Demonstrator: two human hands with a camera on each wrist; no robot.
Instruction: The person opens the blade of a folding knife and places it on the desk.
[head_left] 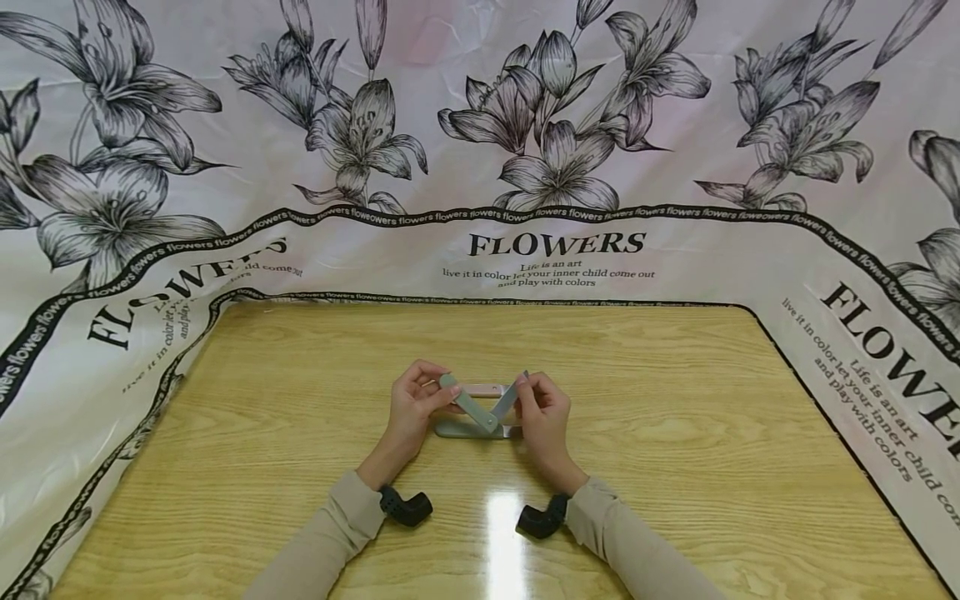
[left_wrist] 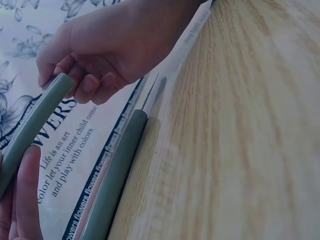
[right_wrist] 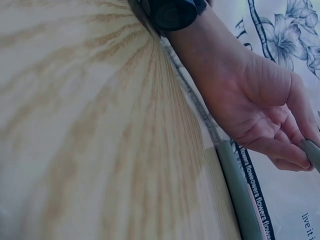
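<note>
Both hands hold a folding knife with a pale green handle (head_left: 468, 406) above the table, its blade (head_left: 506, 402) angled out so the two form a V. The left hand (head_left: 412, 406) pinches the handle's far end between thumb and fingers. At the blade's upper end, the right hand (head_left: 546, 414) pinches with thumb and fingertips. Just below lies a second green-handled knife (head_left: 459, 430), its blade out to the right and partly hidden by the right hand. Behind the held knife lies a pink-handled knife (head_left: 482, 390), partly covered by both hands. In the right wrist view, the left hand (right_wrist: 260, 105) grips the green end.
The wood-grain table (head_left: 675, 467) extends all round the hands. A white cloth printed with flowers (head_left: 555, 158) stands along its back and sides. Black curved devices (head_left: 406, 507) are worn at both wrists. Light reflects off the table's front middle.
</note>
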